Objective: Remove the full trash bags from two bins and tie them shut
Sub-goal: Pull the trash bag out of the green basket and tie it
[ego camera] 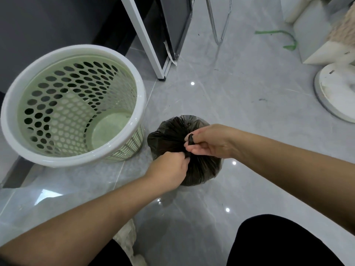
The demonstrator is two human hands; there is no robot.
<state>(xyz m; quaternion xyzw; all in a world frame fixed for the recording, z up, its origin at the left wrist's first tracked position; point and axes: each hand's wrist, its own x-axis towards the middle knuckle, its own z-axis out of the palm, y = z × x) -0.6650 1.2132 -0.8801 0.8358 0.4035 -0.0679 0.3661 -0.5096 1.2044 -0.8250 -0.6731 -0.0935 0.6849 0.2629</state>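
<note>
Black trash bag [199,169] on floor, out of green bin [75,106] at 9 o'clock. Left hand [171,167] and right hand [207,142] each pinch a gathered end, cinching the knot.

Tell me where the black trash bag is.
In the head view, the black trash bag stands on the floor right of the green bin, gripped by the left hand and right hand.

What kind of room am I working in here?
Probably an office or study: glossy grey tiled floor, perforated pale-green plastic waste bin with white rim beside a white desk leg, and a chrome tubular chair leg.
</note>
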